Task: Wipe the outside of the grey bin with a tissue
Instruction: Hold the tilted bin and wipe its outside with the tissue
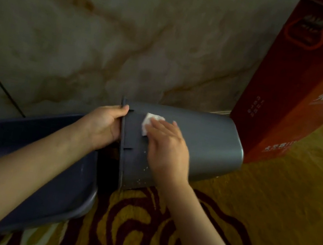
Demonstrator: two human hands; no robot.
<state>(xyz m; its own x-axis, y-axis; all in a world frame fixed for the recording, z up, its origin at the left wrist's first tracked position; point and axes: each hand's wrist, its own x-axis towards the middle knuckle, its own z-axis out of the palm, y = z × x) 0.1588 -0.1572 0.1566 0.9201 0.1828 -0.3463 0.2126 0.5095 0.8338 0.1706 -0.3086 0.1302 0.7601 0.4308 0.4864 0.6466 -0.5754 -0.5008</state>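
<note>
On the patterned carpet (273,182), seen from the head camera, the grey bin (206,142) lies tipped on its side, its long axis running left to right: rim toward the left, closed base toward the right, just beside a tall red carton (292,90). Its mouth faces a dark blue basin (26,143) that sits to the left, near a marbled wall (107,29).

The left hand (105,126) is clenched on the bin's rim, thumb on the outside edge and fingers apparently hooked inside, steadying it. The right hand (168,142) lies flat on the upward-facing side wall, palm down, pressing a folded white tissue (149,123) against the plastic; its grip is a flat press with the fingers, not a closed fist. The tissue sits close to the rim end, just right of the left thumb.

Most of the unwiped length seems to stretch rightward from the tissue toward the base, so the stroke ahead probably runs along the long axis, away from the left hand. Small pale specks (143,170) dot the wall below the right wrist, nearer that hand.
</note>
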